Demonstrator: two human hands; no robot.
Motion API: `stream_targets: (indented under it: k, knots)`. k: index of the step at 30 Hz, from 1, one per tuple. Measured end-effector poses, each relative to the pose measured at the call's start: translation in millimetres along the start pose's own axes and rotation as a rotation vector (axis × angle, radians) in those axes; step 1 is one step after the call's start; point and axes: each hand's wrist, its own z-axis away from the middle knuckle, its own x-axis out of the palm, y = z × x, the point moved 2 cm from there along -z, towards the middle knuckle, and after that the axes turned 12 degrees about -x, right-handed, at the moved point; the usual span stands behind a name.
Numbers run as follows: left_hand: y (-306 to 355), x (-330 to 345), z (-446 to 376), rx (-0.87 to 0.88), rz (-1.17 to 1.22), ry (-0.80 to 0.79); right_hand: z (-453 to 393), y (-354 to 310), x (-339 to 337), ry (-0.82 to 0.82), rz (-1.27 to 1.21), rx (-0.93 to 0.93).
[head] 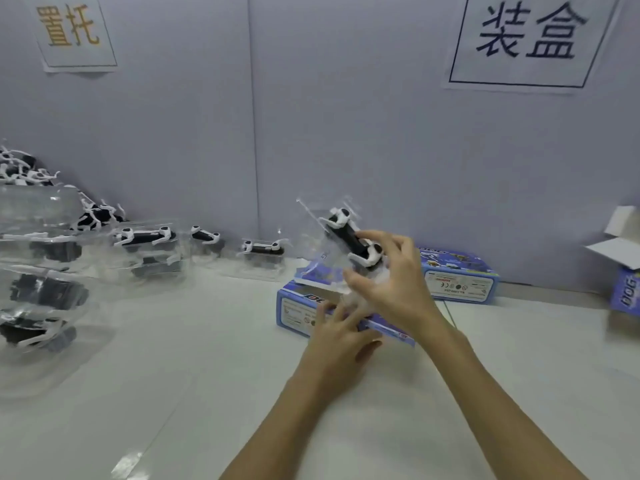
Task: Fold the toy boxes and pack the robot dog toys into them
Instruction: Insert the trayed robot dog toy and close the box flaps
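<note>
I see my right hand (391,282) with fingers curled round a robot dog toy in its clear tray (349,240), tilted above the open blue toy box (294,306). My left hand (341,337) rests flat-fingered on that box on the tabletop (207,375).

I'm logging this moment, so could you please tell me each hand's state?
Left hand: open, resting on the blue box.
Right hand: gripping the toy dog.

bare table (173,393) front-left, stacked clear trays (41,271) far left, blue boxes (460,278) right
</note>
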Motion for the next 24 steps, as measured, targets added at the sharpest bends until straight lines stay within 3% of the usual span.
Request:
stream_targets:
  k: [3, 5, 9, 14, 18, 21, 24]
  knots:
    - [-13.9, 1.0, -3.1, -0.106, 0.017, 0.036, 17.9, 50.0, -35.5, 0.166, 0.085, 0.207]
    - [-19.5, -0.1, -5.1, -0.15, 0.06, 0.121, 34.9, 80.3, -46.5, 0.185, 0.121, 0.329]
    - [-34.2, -5.5, -8.0, -0.243, 0.161, 0.281, 63.1, 114.9, -50.6, 0.079, 0.144, 0.439]
    - [-43.3, -15.8, -7.0, -0.369, 0.226, 0.299, 69.0, 115.6, -61.7, -0.07, 0.175, 0.472]
    - [-39.8, -21.7, -9.7, -0.47, 0.249, 0.176, 74.1, 104.8, -63.3, -0.227, 0.269, 0.455]
    - [-33.5, -16.5, -8.4, -0.44, 0.252, 0.067, 76.9, 101.6, -63.7, -0.365, 0.306, 0.439]
    - [-29.9, -11.0, -4.4, -0.426, 0.25, 0.016, 72.8, 98.7, -62.1, -0.362, 0.305, 0.473]
